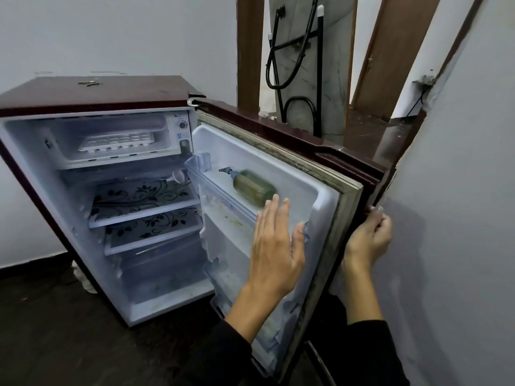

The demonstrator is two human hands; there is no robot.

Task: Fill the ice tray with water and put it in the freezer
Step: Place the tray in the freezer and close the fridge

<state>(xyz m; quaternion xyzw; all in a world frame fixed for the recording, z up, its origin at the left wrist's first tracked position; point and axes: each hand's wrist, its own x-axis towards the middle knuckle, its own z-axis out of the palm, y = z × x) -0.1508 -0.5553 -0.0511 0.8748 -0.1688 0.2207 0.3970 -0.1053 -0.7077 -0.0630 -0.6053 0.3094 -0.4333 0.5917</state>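
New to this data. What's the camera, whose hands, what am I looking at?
There is one picture, from a wide-angle camera worn on a person's head, looking forward and down. There is no robot; the hands are the wearer's own.

A small maroon fridge stands on a dark floor with its door swung open. The ice tray already sits in the freezer compartment at the top; whether it holds water cannot be told. A greenish pump bottle lies on its side in the upper door shelf. Keys lie on top of the fridge.

The left hand is flat, fingers straight, at the door's inner side, holding nothing. The right hand grips the door's outer edge.
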